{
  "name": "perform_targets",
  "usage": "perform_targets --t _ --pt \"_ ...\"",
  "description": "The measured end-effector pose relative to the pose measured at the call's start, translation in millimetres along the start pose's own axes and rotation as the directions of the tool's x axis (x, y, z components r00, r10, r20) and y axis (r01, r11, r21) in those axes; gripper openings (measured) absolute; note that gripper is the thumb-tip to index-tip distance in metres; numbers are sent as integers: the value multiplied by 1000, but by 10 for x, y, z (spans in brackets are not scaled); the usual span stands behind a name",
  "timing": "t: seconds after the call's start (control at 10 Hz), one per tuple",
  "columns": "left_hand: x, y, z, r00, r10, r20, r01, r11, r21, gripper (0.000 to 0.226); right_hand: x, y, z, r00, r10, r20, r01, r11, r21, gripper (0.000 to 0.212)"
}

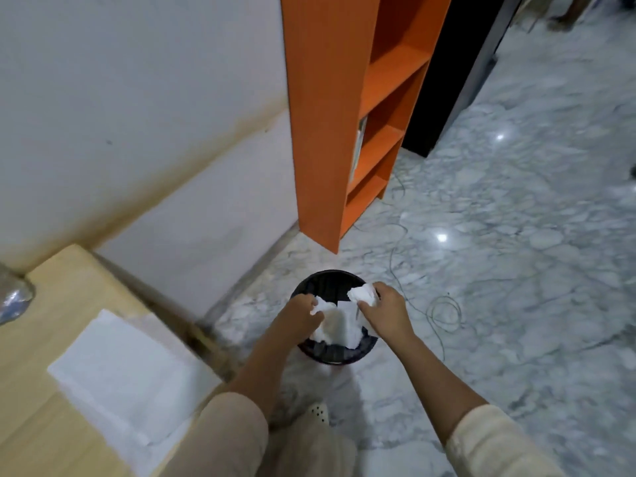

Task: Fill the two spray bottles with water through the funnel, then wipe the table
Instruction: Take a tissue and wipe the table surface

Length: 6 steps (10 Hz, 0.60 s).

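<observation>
While both hands reach over the black bin [330, 352], I see each grip closed on crumpled white tissue.

I read the left hand [299, 313] pinching a tissue wad [335, 325] that hangs into the bin mouth; the right hand [385, 309] is clenched on a smaller wad [361, 293] just above the rim. The bin stands on the marble floor [516, 270], near the foot of an orange shelf unit [330, 132]. A thin cable [444, 311] coils on the floor just beside the right hand. The tabletop [41, 390] lies at lower left, carrying a white folded sheet [120, 373]; a shiny object [13, 297] at its far corner is cut off by the frame edge and I cannot identify it. Bin contents are hidden by the tissue. Motion blur softens the scene.
</observation>
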<state>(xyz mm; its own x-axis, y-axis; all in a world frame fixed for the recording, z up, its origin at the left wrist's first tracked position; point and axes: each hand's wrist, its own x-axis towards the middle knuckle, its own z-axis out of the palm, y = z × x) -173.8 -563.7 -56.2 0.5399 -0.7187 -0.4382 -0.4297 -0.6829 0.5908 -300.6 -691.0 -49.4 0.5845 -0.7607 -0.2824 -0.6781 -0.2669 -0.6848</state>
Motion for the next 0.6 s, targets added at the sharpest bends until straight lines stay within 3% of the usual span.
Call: perform_targets --t 0.1,0.2,0.3,0.4,0.6 --pt "338 76 -78 999 26 20 -26 999 29 40 267 -45 3 999 48 -3 -48 999 9 20" --pt "694 124 -172 999 27 47 -29 999 30 37 569 -28 81 992 109 61 -110 994 3 31" --pt "919 133 -228 998 -26 62 23 998 51 19 747 1 128 984 154 94 -153 988 -10 48" --pt "1046 141 -267 997 -30 75 23 996 86 28 850 13 125 983 153 102 -154 988 -3 43" --pt "1069 229 -374 998 9 67 -14 998 65 14 984 41 44 980 144 138 -139 989 -45 36"
